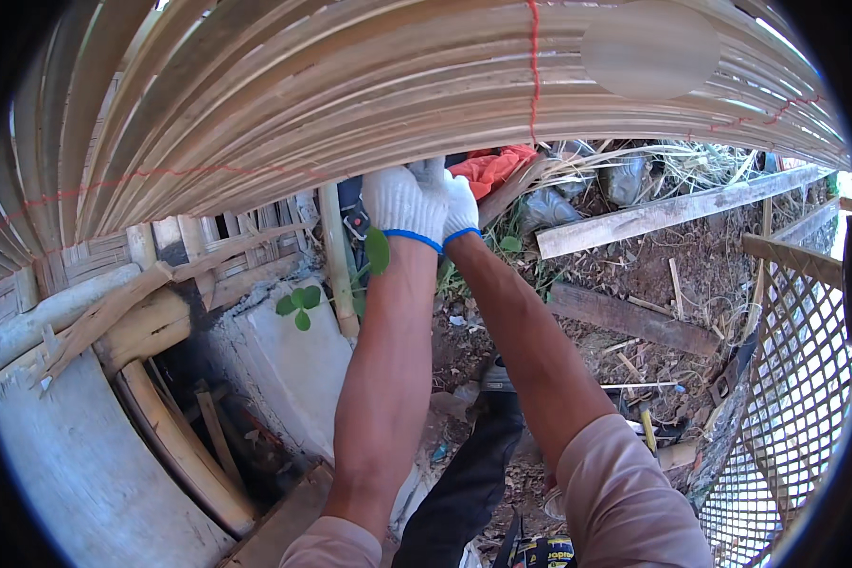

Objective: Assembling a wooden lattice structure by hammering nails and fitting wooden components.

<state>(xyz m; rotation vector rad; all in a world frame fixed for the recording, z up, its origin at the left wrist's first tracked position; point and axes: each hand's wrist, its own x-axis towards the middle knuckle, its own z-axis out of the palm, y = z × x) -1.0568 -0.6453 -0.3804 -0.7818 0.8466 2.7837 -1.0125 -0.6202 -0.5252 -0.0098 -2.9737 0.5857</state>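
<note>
A wide blind of bamboo slats (350,104), tied with red cord, spans the top of the head view. Just below its lower edge, my left hand (402,202) and my right hand (461,202) are close together, both in white knit gloves with blue cuffs. The left hand looks closed, but whatever it may hold is out of sight. My right hand's fingers are hidden behind the left hand and the blind. A thin bamboo post (337,256) stands beside my left wrist. Red cloth (494,168) lies just beyond my right hand.
Broken bamboo and a pale slab (279,355) are at the left. A plank (682,210) and a darker board (634,317) lie on littered soil at the right. A lattice panel (786,379) stands at the far right. A small green plant (299,301) grows near my left forearm.
</note>
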